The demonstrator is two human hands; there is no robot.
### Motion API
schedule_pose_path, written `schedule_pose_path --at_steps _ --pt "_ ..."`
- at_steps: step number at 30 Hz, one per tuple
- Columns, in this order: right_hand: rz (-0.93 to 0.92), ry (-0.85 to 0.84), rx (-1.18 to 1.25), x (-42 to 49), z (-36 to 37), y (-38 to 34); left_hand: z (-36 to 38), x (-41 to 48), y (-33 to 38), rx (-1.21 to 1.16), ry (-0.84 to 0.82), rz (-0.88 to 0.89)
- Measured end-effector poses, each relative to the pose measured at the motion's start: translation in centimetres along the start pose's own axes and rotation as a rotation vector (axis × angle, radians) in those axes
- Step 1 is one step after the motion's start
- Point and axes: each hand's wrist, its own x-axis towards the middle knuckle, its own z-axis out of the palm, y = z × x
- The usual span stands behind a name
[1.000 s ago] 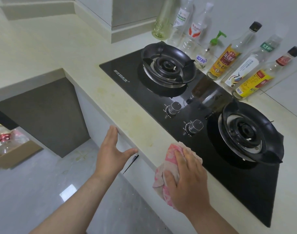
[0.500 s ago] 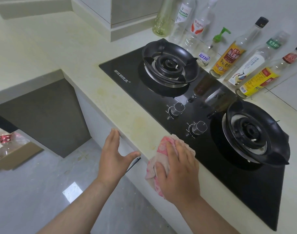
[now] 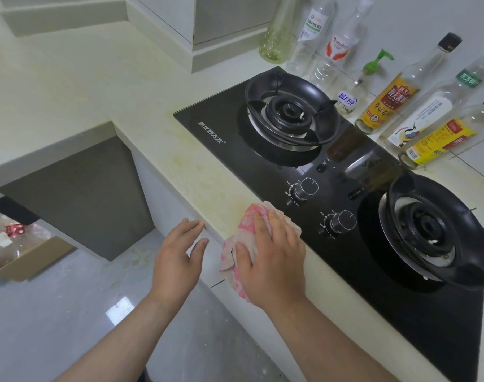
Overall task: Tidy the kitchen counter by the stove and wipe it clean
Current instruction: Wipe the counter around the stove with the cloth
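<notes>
A pink and beige rag [image 3: 245, 227] lies on the front strip of the cream counter [image 3: 196, 172], just left of the black glass stove [image 3: 304, 166]. My right hand [image 3: 271, 257] presses flat on the rag, with part of the cloth hanging over the counter edge. My left hand [image 3: 180, 255] hovers beside the counter's front edge, fingers apart, holding nothing. Yellowish stains mark the counter ahead of the rag.
Two burners [image 3: 287, 111] [image 3: 433, 230] and two knobs [image 3: 304, 188] sit on the stove. Several bottles [image 3: 386, 97] line the wall behind it. A cardboard box with bags [image 3: 23, 252] stands on the grey floor at the left.
My right hand has slid the rag leftward along the counter's front strip, away from the stove corner. My left hand has stayed by the counter edge.
</notes>
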Motion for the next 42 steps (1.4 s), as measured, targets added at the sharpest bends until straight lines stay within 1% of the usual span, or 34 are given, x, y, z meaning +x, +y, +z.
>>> schedule_pose_path --at_steps 4,7,10,13,17,22,28,33,36,42 --pt "0.0 -0.006 0.012 1.3 0.2 -1.5 -1.0 2.1 0.3 -0.035 0.039 -0.057" --pt "0.001 -0.004 0.044 2.5 0.3 -2.7 -1.6 3.5 0.8 -0.043 0.073 -0.058" --pt "-0.003 -0.025 0.067 2.7 0.2 -2.9 -1.7 4.1 0.8 -0.038 0.05 -0.069" --pt "0.0 -0.05 0.111 2.6 0.1 -2.7 -1.5 3.8 0.9 -0.072 0.067 -0.105" --pt "-0.014 -0.077 0.123 1.9 0.0 -1.9 -1.5 3.8 1.5 -0.15 0.044 -0.196" --pt "0.009 -0.084 0.102 -0.7 -0.6 0.5 -2.3 4.5 1.1 -0.069 -0.032 -0.119" --pt "0.052 -0.052 0.024 -3.0 -0.1 2.8 -2.8 4.6 1.1 -0.053 -0.042 -0.15" --pt "0.074 -0.048 -0.054 -2.5 0.0 2.3 -3.4 4.9 0.4 -0.083 -0.043 -0.18" --pt "0.079 -0.029 -0.052 -2.0 0.1 1.7 -3.4 5.0 0.3 -0.084 -0.032 -0.164" --pt "-0.014 -0.034 -0.03 1.2 0.3 -1.5 -3.5 5.1 0.2 -0.098 -0.005 -0.134"
